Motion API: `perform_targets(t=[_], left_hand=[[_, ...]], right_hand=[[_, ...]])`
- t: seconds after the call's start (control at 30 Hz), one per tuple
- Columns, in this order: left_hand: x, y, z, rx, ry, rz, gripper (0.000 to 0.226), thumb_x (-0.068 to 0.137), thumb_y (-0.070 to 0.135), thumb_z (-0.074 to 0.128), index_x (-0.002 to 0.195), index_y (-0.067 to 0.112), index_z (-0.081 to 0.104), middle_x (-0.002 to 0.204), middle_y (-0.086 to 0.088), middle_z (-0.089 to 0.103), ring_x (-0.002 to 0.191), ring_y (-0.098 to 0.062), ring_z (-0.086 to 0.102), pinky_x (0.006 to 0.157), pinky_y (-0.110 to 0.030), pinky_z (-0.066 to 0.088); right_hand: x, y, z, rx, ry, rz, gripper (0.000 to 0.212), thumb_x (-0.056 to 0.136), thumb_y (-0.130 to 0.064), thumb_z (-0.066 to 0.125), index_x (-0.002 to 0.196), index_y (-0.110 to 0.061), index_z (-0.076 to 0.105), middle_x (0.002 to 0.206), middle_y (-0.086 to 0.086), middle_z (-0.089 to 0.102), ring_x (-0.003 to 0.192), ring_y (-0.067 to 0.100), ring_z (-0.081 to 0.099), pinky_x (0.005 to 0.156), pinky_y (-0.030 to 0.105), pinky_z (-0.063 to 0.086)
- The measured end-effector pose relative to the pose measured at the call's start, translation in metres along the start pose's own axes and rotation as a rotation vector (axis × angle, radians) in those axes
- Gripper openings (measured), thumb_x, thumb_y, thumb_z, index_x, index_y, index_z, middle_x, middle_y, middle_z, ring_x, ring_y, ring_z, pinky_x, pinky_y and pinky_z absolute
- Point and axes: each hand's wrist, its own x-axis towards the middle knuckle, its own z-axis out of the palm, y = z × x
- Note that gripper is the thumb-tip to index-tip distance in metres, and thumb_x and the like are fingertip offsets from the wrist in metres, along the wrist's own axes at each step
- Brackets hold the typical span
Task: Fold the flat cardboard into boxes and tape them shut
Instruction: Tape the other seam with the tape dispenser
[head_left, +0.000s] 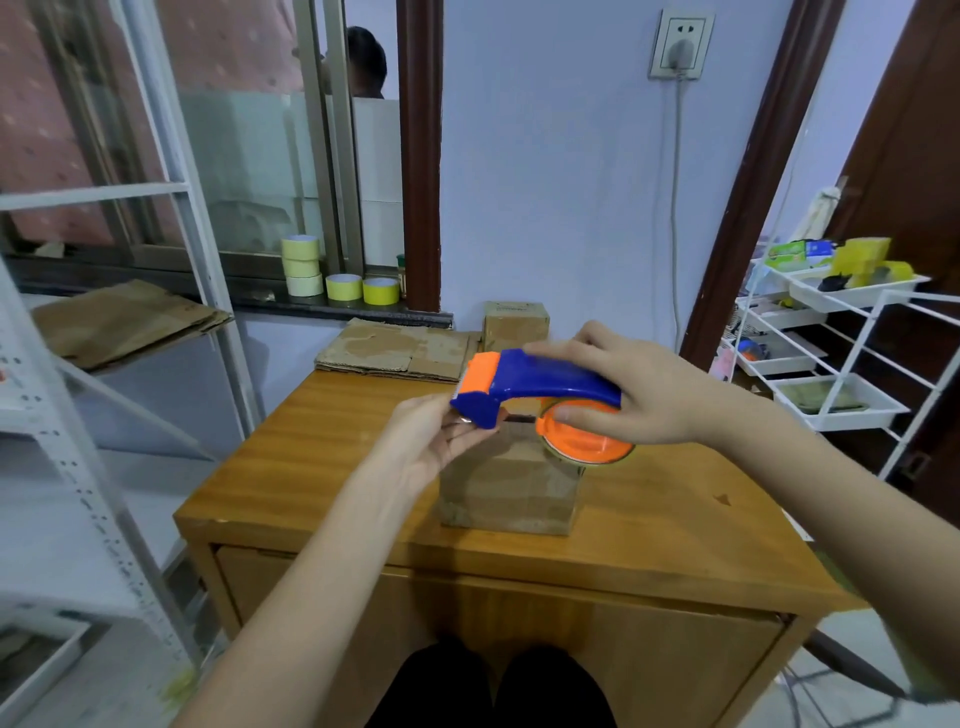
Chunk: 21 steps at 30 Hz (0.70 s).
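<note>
We see a wooden tabletop (322, 441) on a cabinet, flanked by a grey metal shelf (67, 415) on the left and a white wire rack (852, 364) on the right. A folded cardboard box (511, 491) stands upright near the middle of the tabletop. At the far edge lies a stack of flat cardboard (395, 351), with a second, smaller box (515, 323) just beside it against the wall. More flat cardboard (124, 322) rests on the metal shelf. Above the near box we see a blue and orange tape dispenser (540, 395). The right hand (634, 395) grips its handle, fingers (556, 349) curled over the top and thumb pressed on the orange tape roll hub. The left hand (441, 441) is at the dispenser's orange front end, its fingers curled at the blade end; whether they pinch tape we cannot tell. Five rolls of yellow tape (332, 275) sit on the window sill behind, three of them stacked.
</note>
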Motion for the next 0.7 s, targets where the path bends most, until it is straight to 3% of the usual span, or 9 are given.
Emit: perform_targets(t=[0.1,0.17,0.27,0.37,0.43,0.5,0.7], left_hand=[[0.001,0.002,-0.003,0.018,0.011,0.008,0.01,0.094,0.008,0.055,0.101,0.001,0.06,0.086,-0.018,0.071,0.077,-0.024,0.071,0.055,-0.029,0.059],[0.002,0.002,-0.004,0.029,0.003,-0.002,0.014,0.093,0.011,0.056,0.104,0.002,0.059,0.091,-0.019,0.071,0.081,-0.025,0.071,0.057,-0.031,0.06],[0.003,0.002,-0.002,0.035,0.012,0.004,0.024,0.091,0.016,0.061,0.11,0.002,0.058,0.092,-0.018,0.071,0.077,-0.023,0.072,0.058,-0.034,0.06],[0.003,0.002,0.002,0.031,0.051,0.044,0.015,0.092,0.014,0.061,0.103,0.005,0.058,0.09,-0.016,0.07,0.076,-0.02,0.071,0.055,-0.029,0.058],[0.004,0.0,0.003,0.157,0.095,0.096,0.005,0.095,0.013,0.057,0.095,0.008,0.059,0.089,-0.013,0.069,0.075,-0.017,0.065,0.056,-0.024,0.054],[0.009,-0.004,0.002,0.301,0.137,0.176,0.011,0.097,0.012,0.053,0.09,0.01,0.06,0.082,-0.011,0.066,0.07,-0.015,0.059,0.054,-0.02,0.049],[0.015,-0.012,0.006,0.522,0.169,0.329,0.01,0.098,0.005,0.045,0.098,0.004,0.055,0.063,-0.004,0.056,0.049,-0.008,0.048,0.039,-0.013,0.038]], right_hand=[[-0.002,0.001,-0.003,-0.08,-0.116,-0.012,0.057,0.088,-0.057,0.048,0.141,-0.045,0.031,0.101,-0.004,0.042,0.065,0.002,0.045,0.062,0.013,0.033],[-0.004,-0.001,-0.003,-0.023,-0.119,0.005,0.053,0.089,-0.048,0.052,0.136,-0.052,0.028,0.099,-0.004,0.042,0.068,0.003,0.047,0.065,0.015,0.036],[-0.006,-0.004,0.003,0.055,-0.016,0.017,0.053,0.077,-0.056,0.041,0.128,-0.058,0.029,0.097,-0.003,0.042,0.074,0.009,0.05,0.068,0.02,0.043],[-0.007,-0.001,0.01,0.089,0.095,0.037,0.058,0.073,-0.055,0.043,0.131,-0.052,0.039,0.092,-0.009,0.04,0.072,0.01,0.051,0.065,0.021,0.043],[-0.006,0.003,0.009,0.077,0.134,0.045,0.06,0.075,-0.058,0.049,0.134,-0.049,0.04,0.088,-0.017,0.037,0.07,0.005,0.048,0.062,0.016,0.036],[-0.004,0.006,0.006,0.047,0.124,0.039,0.062,0.078,-0.061,0.056,0.136,-0.047,0.039,0.085,-0.02,0.036,0.068,0.0,0.045,0.061,0.014,0.03],[0.007,0.01,-0.003,0.058,0.058,0.025,0.059,0.082,-0.06,0.057,0.136,-0.042,0.043,0.082,-0.02,0.039,0.07,-0.002,0.045,0.065,0.013,0.03]])
